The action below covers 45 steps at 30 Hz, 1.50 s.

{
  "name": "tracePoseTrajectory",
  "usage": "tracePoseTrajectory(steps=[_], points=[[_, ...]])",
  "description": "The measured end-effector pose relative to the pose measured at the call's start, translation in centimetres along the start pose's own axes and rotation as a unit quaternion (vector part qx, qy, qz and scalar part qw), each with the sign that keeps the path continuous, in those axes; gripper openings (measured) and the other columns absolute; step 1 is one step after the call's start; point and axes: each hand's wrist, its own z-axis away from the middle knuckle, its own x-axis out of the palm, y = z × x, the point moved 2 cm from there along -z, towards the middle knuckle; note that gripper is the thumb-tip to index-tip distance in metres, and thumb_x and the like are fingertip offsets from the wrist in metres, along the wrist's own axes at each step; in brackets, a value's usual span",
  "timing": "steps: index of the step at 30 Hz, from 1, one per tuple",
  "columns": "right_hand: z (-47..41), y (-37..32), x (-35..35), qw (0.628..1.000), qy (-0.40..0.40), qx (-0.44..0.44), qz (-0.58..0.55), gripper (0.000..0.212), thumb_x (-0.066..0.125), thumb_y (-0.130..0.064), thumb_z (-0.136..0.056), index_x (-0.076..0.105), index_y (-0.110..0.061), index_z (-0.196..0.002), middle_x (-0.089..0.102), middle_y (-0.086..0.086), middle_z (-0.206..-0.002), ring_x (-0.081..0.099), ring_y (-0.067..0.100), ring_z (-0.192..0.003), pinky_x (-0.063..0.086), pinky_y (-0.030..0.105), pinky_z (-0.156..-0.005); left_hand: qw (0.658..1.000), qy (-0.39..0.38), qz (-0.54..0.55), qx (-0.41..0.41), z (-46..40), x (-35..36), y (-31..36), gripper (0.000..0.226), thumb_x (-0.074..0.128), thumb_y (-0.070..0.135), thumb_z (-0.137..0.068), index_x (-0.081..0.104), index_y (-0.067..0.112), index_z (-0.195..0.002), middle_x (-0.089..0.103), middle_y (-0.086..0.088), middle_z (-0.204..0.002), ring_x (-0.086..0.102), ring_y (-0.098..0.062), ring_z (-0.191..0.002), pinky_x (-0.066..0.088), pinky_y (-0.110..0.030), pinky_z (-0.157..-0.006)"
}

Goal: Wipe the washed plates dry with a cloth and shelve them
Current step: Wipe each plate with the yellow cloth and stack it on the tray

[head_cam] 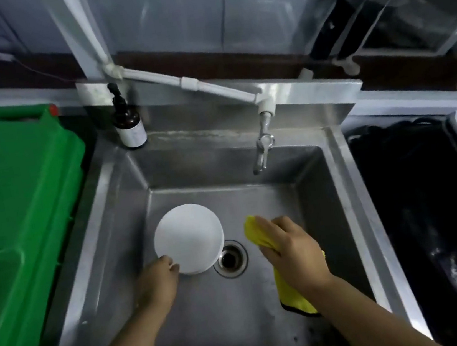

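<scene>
Two hands are busy: my left hand [160, 280] pinches the near rim of the white plate [189, 238] inside the sink [335, 176], my right hand [291, 247] grips the yellow cloth [294, 295], which should wipe both faces fully.

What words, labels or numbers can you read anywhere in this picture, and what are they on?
None can be read.
Brown pump bottle: has a white label, but any print on it is too blurred to read.
Green crate, sink, white plates, yellow cloth: no text visible.
</scene>
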Motion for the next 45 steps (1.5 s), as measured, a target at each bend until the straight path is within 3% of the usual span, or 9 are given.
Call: tracePoseTrajectory(steps=[4,9,19,21,25,31,36,41,45], points=[[-1.6,-0.1,4.2,1.0,-0.023,0.006,0.004,0.056,0.062,-0.031,-0.075,0.051,-0.031,-0.13,0.059,0.0,-0.095,0.062,0.026,-0.079,0.05,0.033,-0.049,0.991,-0.039,0.094,-0.09,-3.9,2.4,-3.0,0.025,0.05,0.029,-0.096,0.064,0.008,-0.093,0.066,-0.012,-0.096,0.058,-0.029,-0.085,0.049,-0.034,-0.071],[-2.9,0.2,7.5,0.999,-0.036,0.01,0.014,0.057,0.068,-0.029,-0.073,0.055,-0.028,-0.128,0.06,0.001,-0.092,0.062,0.026,-0.074,0.044,0.027,-0.048,0.959,-0.067,0.195,-0.195,-6.8,5.2,-5.0,0.046,0.054,0.041,-0.092,0.061,0.004,-0.117,0.062,-0.019,-0.116,0.059,-0.038,-0.102,0.045,-0.035,-0.075],[-3.2,0.9,9.1,0.998,-0.057,0.034,0.01,0.055,0.071,-0.028,-0.075,0.058,-0.023,-0.128,0.06,0.002,-0.094,0.061,0.026,-0.074,0.047,0.032,-0.047,0.925,-0.077,0.302,-0.215,-8.1,6.7,-5.4,0.032,0.06,0.028,-0.09,0.067,0.0,-0.078,0.068,-0.021,-0.083,0.064,-0.039,-0.082,0.053,-0.042,-0.075],[-3.2,1.0,9.0,0.998,-0.056,0.036,0.014,0.056,0.076,-0.025,-0.076,0.058,-0.023,-0.129,0.06,0.002,-0.094,0.062,0.026,-0.075,0.047,0.033,-0.047,0.91,-0.067,0.336,-0.233,-7.7,6.4,-5.0,0.029,0.059,0.026,-0.091,0.068,-0.001,-0.084,0.068,-0.02,-0.084,0.063,-0.037,-0.083,0.052,-0.041,-0.075],[-3.3,1.1,8.8,0.997,-0.053,0.048,0.012,0.058,0.08,-0.021,-0.075,0.06,-0.02,-0.128,0.062,0.003,-0.096,0.062,0.027,-0.076,0.051,0.036,-0.047,0.856,-0.016,0.437,-0.274,-6.6,5.0,-3.0,0.023,0.055,0.01,-0.092,0.063,-0.005,-0.108,0.06,-0.015,-0.099,0.056,-0.031,-0.094,0.037,-0.03,-0.069],[-3.2,1.5,8.1,0.996,-0.052,0.075,0.008,0.057,0.077,-0.021,-0.078,0.057,-0.024,-0.131,0.06,0.002,-0.101,0.061,0.027,-0.084,0.052,0.041,-0.053,0.746,-0.06,0.577,-0.328,-7.2,5.2,-1.2,0.04,0.051,0.016,-0.095,0.05,0.0,-0.131,0.055,-0.02,-0.128,0.055,-0.037,-0.113,0.047,-0.038,-0.078],[-2.8,1.7,6.9,0.996,-0.042,0.073,0.007,0.058,0.078,-0.02,-0.077,0.058,-0.023,-0.131,0.06,0.002,-0.102,0.061,0.027,-0.084,0.052,0.043,-0.054,0.766,-0.058,0.569,-0.293,-7.1,4.7,-0.3,0.041,0.046,0.022,-0.099,0.047,0.0,-0.133,0.053,-0.02,-0.13,0.054,-0.036,-0.112,0.046,-0.037,-0.079],[-2.5,1.9,4.9,0.998,-0.029,0.06,0.017,0.058,0.08,-0.018,-0.075,0.059,-0.022,-0.129,0.061,0.002,-0.099,0.062,0.028,-0.079,0.052,0.04,-0.052,0.852,0.038,0.485,-0.192,-5.4,1.0,1.2,0.038,0.044,0.029,-0.099,0.055,0.005,-0.127,0.057,-0.008,-0.111,0.055,-0.029,-0.103,0.04,-0.029,-0.082],[-2.5,1.9,2.8,0.999,-0.011,0.049,0.012,0.056,0.076,-0.019,-0.079,0.057,-0.024,-0.132,0.058,0.001,-0.099,0.059,0.026,-0.082,0.048,0.034,-0.057,0.92,0.131,0.366,-0.048,-3.2,-3.5,3.0,0.031,0.046,0.029,-0.098,0.052,0.007,-0.077,0.056,-0.006,-0.072,0.057,-0.034,-0.078,0.034,-0.032,-0.063]])
